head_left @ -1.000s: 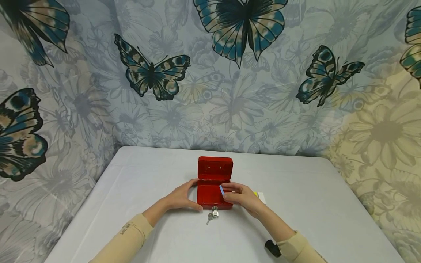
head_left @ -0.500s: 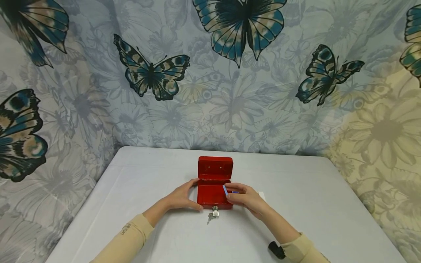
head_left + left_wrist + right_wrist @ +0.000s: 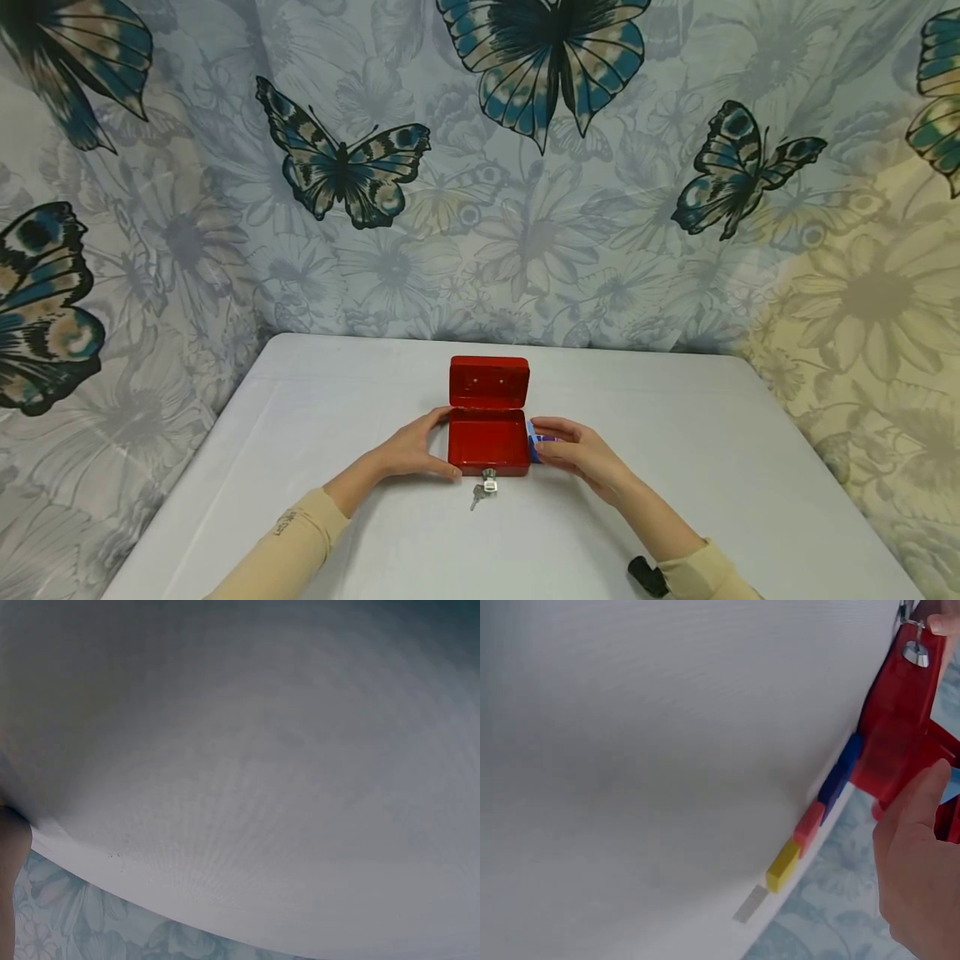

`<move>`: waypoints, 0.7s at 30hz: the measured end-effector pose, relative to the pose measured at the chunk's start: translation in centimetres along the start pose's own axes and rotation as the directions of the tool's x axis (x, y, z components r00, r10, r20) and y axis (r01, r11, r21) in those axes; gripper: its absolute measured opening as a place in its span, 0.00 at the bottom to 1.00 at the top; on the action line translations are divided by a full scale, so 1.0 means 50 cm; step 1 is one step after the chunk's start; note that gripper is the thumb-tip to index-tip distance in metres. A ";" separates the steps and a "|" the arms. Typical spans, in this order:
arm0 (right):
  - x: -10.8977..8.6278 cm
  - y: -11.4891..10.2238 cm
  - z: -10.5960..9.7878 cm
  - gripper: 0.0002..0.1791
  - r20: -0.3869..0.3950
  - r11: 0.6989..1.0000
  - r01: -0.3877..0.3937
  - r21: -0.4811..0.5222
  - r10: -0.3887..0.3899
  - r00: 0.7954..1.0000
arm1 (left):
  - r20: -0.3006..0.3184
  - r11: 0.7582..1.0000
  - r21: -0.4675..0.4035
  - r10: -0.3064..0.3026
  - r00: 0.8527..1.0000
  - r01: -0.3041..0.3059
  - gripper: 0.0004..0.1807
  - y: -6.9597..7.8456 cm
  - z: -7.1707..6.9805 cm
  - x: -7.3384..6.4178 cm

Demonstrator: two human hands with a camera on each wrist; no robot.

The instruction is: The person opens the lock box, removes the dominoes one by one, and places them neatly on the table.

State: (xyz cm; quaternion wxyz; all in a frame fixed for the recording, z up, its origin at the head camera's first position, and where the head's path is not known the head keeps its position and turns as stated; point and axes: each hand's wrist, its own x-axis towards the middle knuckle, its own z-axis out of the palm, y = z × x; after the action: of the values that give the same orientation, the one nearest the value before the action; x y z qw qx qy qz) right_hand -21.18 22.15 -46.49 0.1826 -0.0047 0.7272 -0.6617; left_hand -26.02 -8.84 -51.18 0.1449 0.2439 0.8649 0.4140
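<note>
A red cash box (image 3: 489, 446) stands on the table with its lid (image 3: 489, 382) raised. Across its left side my left hand (image 3: 412, 447) grips it, thumb at the front corner and fingers at the back. My right hand (image 3: 583, 452) is beside the box's right wall, pinching a light blue block (image 3: 532, 433) between thumb and fingers. Only part of that block (image 3: 954, 786) shows in the right wrist view. On the box's front hangs a silver lock (image 3: 490, 479) with keys (image 3: 477, 497). The left wrist view shows mostly white tabletop (image 3: 255, 787).
Blue blocks (image 3: 841, 772), a pink block (image 3: 808, 827), a yellow block (image 3: 783, 865) and a pale grey piece (image 3: 750, 904) form a row along the box's right side. A butterfly-patterned cloth (image 3: 480, 275) rises behind the white table (image 3: 337, 375).
My right hand has moved right, from above the box's inside to beyond its right wall, with the light blue block in its fingers. My left hand has stayed on the box.
</note>
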 end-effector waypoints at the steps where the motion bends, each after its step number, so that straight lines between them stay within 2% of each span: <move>1: -0.001 0.001 -0.003 0.29 -0.005 1.000 -0.003 -0.002 0.003 1.000 | -0.002 1.000 0.009 0.002 1.000 -0.002 0.58 0.000 0.000 0.001; 21: -0.035 0.023 -0.075 0.32 -0.052 0.999 -0.035 -0.004 0.035 0.998 | -0.007 1.000 0.016 -0.007 1.000 0.007 0.58 0.002 0.003 0.002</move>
State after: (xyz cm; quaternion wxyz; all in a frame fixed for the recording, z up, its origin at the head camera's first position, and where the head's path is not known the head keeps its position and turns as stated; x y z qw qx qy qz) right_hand -20.28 26.36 -46.94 0.1752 0.0249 0.7332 -0.6566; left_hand -26.00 -8.63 -51.22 0.1415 0.2407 0.8695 0.4076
